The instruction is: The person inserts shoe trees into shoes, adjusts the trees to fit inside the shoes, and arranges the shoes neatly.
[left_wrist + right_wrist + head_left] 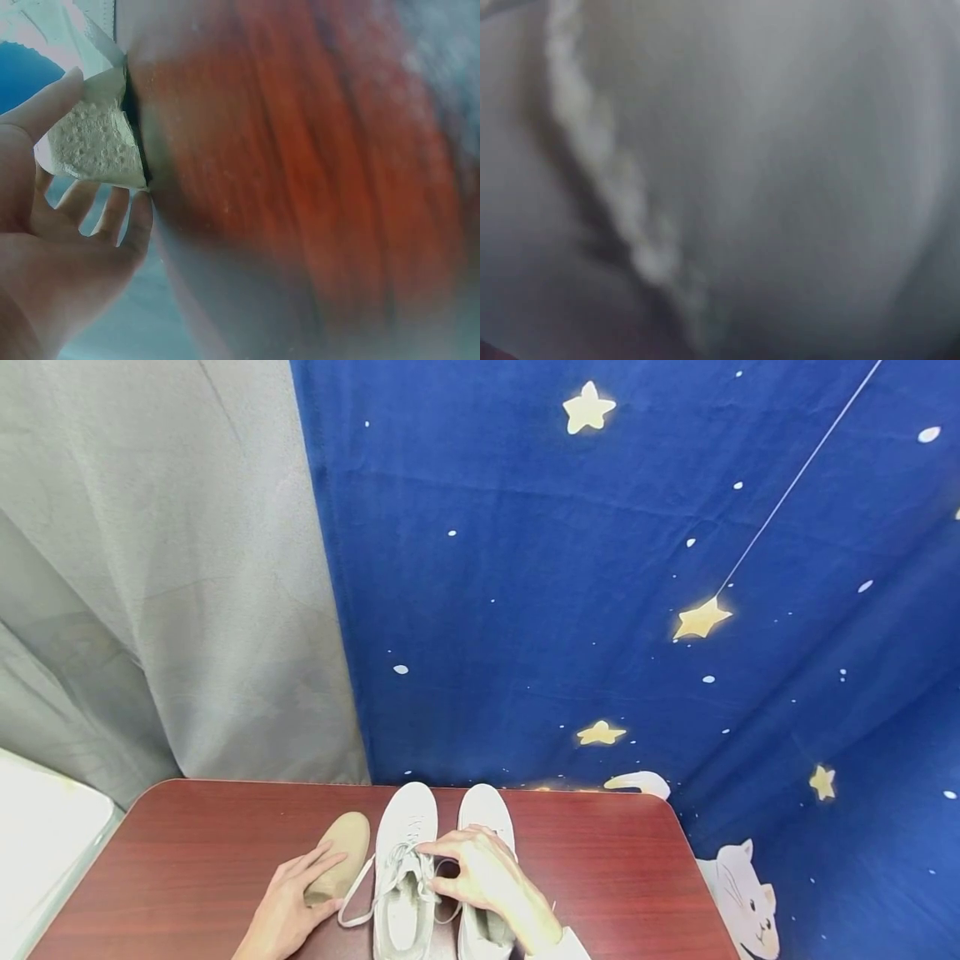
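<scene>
My left hand (287, 897) grips a beige shoe-shaped insert (347, 847) with thumb and fingers, beside the left white sneaker. In the left wrist view, the insert's rough, pitted end (94, 142) shows between thumb and fingers, close over the tabletop. Two white sneakers stand side by side, toes pointing away. Across the right sneaker (483, 806) reaches my right hand (480, 868), its index finger and thumb apart. They touch the left sneaker (405, 810) at its laces and collar. A loose white lace (358, 902) loops out on the left. Blurred pale material (780, 165) fills the right wrist view.
The reddish-brown wooden table (217, 835) has rounded far corners. Behind it hang a grey curtain (172, 568) and a blue cloth (510, 610) with stars. A white surface (45, 827) stands at the left, and a printed white cat (746, 893) shows at the right.
</scene>
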{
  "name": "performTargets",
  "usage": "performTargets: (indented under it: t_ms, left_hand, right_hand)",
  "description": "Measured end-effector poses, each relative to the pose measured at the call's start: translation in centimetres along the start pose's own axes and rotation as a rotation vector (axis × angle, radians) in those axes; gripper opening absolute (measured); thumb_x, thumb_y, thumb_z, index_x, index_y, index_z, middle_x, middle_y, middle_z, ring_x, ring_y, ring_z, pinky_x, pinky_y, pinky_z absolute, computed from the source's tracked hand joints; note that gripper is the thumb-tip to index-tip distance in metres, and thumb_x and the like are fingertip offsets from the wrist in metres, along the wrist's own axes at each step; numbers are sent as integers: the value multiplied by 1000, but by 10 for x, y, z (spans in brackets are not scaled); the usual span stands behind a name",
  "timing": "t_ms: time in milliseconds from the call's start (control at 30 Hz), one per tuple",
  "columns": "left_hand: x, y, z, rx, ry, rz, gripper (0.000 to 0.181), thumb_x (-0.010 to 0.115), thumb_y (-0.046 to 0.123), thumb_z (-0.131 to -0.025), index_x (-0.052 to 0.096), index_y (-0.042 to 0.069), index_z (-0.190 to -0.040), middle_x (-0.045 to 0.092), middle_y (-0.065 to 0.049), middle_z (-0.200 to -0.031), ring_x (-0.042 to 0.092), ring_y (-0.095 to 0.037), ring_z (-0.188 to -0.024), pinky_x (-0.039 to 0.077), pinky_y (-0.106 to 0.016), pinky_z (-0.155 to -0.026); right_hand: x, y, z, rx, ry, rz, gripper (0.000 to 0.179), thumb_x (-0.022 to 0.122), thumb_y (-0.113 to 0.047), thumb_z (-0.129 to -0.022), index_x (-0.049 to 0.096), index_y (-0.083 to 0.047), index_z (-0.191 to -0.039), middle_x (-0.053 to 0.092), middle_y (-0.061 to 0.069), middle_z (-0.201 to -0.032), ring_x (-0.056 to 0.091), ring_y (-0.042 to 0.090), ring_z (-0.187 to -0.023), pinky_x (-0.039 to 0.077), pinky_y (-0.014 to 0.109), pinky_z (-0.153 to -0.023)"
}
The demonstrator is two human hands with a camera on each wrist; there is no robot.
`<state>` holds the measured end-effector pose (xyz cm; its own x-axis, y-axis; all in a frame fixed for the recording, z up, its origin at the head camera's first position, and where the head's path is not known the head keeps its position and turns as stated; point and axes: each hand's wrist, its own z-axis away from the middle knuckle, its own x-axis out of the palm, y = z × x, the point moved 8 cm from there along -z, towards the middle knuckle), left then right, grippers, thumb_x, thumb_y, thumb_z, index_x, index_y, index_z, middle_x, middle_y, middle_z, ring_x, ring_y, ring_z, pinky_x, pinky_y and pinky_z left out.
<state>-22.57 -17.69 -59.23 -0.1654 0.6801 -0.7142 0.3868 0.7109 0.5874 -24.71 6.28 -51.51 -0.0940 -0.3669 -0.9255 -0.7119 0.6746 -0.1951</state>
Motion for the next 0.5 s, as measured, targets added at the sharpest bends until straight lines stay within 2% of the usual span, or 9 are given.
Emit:
performTargets:
  t_ms: [267,500]
  left_hand:
    - [-1,-2,0,37,26,21,65,85,18,-53,64,23,-114,53,-11,-125,44,-31,-109,24,-28,-85]
    - [0,-4,2,21,15,47,64,84,18,-56,63,23,-116,52,-11,-127,42,-38,-114,18,-18,-91]
  right_hand:
    - [1,1,0,15,-4,10,46,69,-45,-71,60,-40,-115,61,-22,-103,54,-3,-97,38,29,-94]
    - [2,0,1,3,9,-1,45,69,-45,-71,61,-40,-115,61,-21,-102,55,-3,-96,40,31,-92]
